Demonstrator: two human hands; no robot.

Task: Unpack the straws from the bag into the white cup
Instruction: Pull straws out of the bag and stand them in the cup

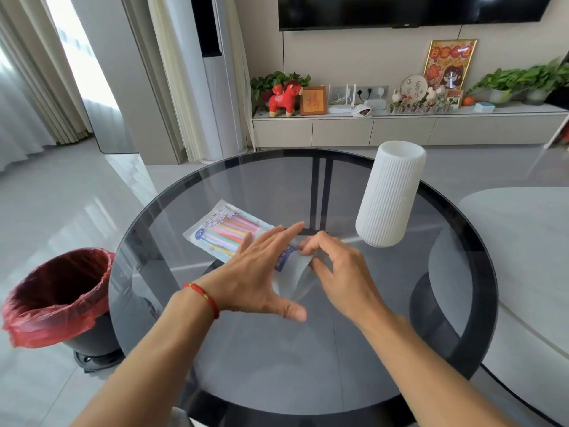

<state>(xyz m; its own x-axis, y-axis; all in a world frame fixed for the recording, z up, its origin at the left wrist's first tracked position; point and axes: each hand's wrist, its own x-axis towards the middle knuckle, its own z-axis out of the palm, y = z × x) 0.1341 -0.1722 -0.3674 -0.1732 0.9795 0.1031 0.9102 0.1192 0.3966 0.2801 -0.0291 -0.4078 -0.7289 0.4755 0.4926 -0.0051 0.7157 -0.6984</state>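
Straws [229, 234] lie inside the flat bag [215, 231] on the glass worktop [308, 349], left of the white cup [388, 194]. Left hand [261, 272], fingers spread, presses the bag down so it cannot slide. Right hand [335, 266] pinches the bag's near end, probably to open it.

red-lined bin [58, 298] beside glass table [308, 359]; red toy horse [284, 98] on cabinet [400, 131].
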